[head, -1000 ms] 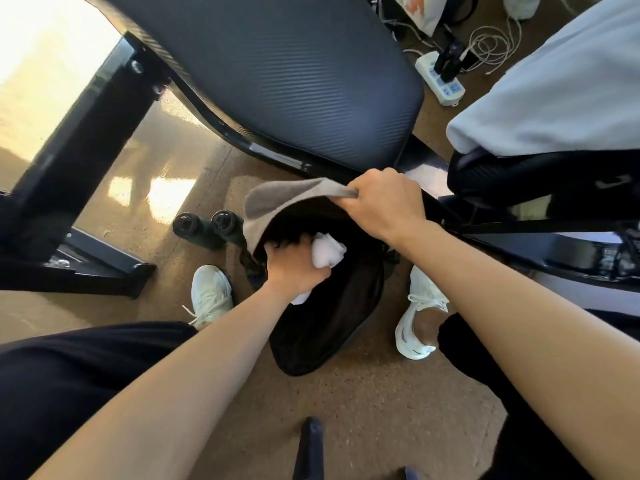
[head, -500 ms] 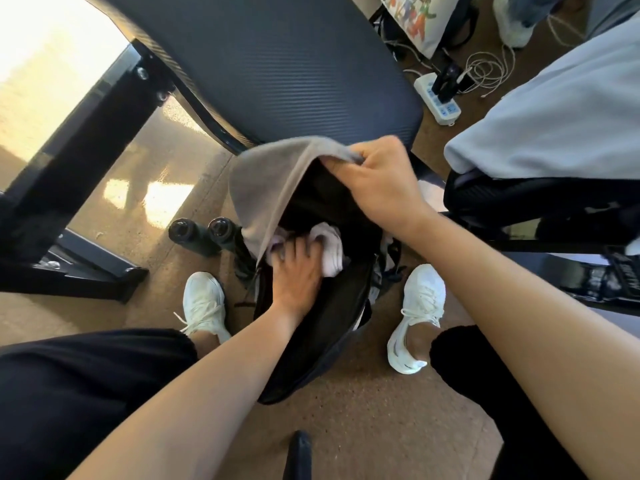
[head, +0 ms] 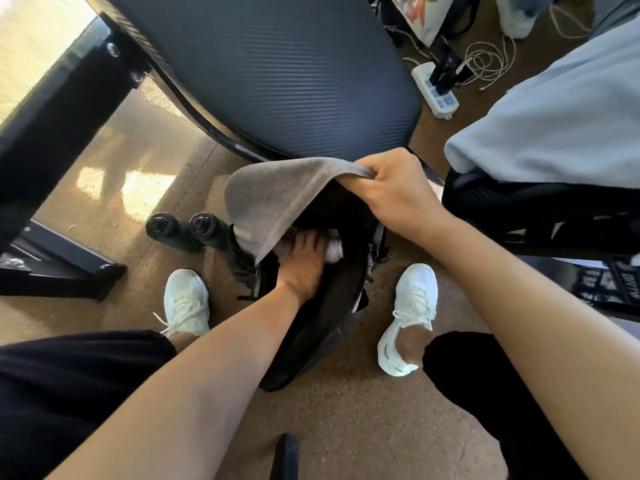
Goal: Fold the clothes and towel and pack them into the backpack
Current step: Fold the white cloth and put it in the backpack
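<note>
At far left a black frame (head: 52,140) stands on the brown floor (head: 346,427). Just right of its foot lie 2 dark cylinders (head: 180,228), side by side. Nearer the person, the left shoe (head: 185,299) rests flat on the floor.

The backpack (head: 311,337) sits on the floor between the 2 shoes, its mouth open toward the chair seat (head: 277,74). The left hand (head: 301,268) reaches into that mouth and lies on a white cloth (head: 334,251), fingers bent over it. The cloth is inside the backpack, near the top. A grey cloth (head: 277,195) drapes over the opening, its lower edge covering the left fingertips. The right hand (head: 391,188), well apart from the left, grips the grey cloth's upper edge in a closed fist and holds it up.

Further right is the right shoe (head: 412,306). A pale blue cloth (head: 554,133) lies on a dark chair (head: 536,209) at far right, with a power strip (head: 436,95) behind.
</note>
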Available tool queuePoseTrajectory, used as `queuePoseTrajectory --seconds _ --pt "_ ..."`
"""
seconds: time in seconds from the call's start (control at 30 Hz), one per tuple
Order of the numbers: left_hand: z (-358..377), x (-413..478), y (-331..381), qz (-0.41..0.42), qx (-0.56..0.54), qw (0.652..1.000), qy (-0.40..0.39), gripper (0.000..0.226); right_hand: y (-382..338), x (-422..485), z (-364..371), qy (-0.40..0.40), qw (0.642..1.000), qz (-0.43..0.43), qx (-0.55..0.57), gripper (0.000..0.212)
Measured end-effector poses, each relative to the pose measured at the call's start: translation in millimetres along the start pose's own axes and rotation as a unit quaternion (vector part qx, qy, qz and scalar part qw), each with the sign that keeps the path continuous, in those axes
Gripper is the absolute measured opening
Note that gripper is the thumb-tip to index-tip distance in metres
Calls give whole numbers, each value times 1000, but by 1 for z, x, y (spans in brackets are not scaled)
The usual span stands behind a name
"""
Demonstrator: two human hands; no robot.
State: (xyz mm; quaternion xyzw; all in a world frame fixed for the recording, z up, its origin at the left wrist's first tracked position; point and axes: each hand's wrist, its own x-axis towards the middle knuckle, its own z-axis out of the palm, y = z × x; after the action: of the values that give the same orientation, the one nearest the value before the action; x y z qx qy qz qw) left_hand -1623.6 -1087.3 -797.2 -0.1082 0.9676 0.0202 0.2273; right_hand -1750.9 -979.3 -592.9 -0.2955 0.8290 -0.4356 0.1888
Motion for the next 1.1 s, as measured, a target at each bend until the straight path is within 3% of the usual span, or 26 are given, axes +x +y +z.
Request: queuePoseTrajectory --seconds 0.23,0.4,0.6,0.73,0.8,0.9,1.03,1.1 --pt "2 -6 -2 25 -131 990 -47 76 2 7 0 -4 999 -6 -33 47" --pt "-30 -50 -3 49 -194 977 69 60 3 9 2 22 998 10 -60 39" --pt "-100 -94 -25 167 -171 925 295 13 -3 4 6 24 996 42 -71 21" --pt "-149 -114 -58 129 -162 885 417 22 -10 -8 7 -5 996 42 -81 14" --pt "-163 -117 -72 84 -186 890 407 41 -12 -15 7 -24 995 40 -84 14" --pt "-168 -108 -86 85 -184 930 307 65 -12 -30 4 -70 991 42 -101 29" --pt "-167 -100 -83 67 -172 964 193 59 -11 -54 -11 -127 983 65 -119 58" --pt "-170 -103 -77 36 -193 966 167 59 -14 -65 -22 -99 986 101 -91 60"
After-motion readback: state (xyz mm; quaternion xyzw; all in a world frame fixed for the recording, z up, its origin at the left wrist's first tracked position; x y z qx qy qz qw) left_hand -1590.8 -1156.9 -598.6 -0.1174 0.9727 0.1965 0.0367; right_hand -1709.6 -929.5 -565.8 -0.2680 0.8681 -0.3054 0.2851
